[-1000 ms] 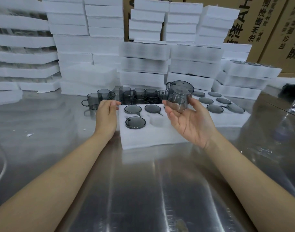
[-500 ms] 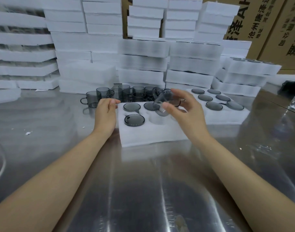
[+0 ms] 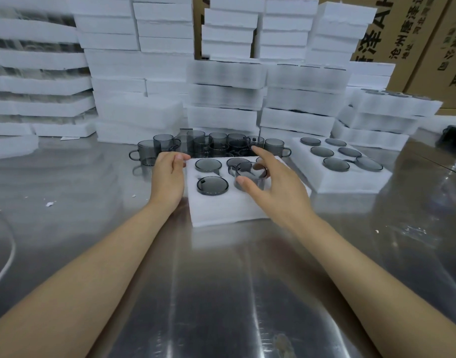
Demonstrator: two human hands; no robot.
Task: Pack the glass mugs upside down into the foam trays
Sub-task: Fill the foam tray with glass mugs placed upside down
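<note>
My hands, seating a glass mug (image 3: 250, 174).
My right hand (image 3: 279, 188) pinched it upside down over the foam tray's (image 3: 221, 213) near-middle pocket; my left hand (image 3: 167, 178) lay relaxed on the tray's left edge. Next, I judged: press it flush.

A steel table (image 3: 221, 293) carries a foam tray (image 3: 221, 210) at the middle and a second tray (image 3: 351, 182) to its right. Loose mugs (image 3: 216, 144) stand upright behind, foam stacks (image 3: 221, 99) line the back, and white crumbs (image 3: 49, 204) and a cable (image 3: 9, 257) lie at left.

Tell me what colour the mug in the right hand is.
The mug is smoky grey; head view.
</note>
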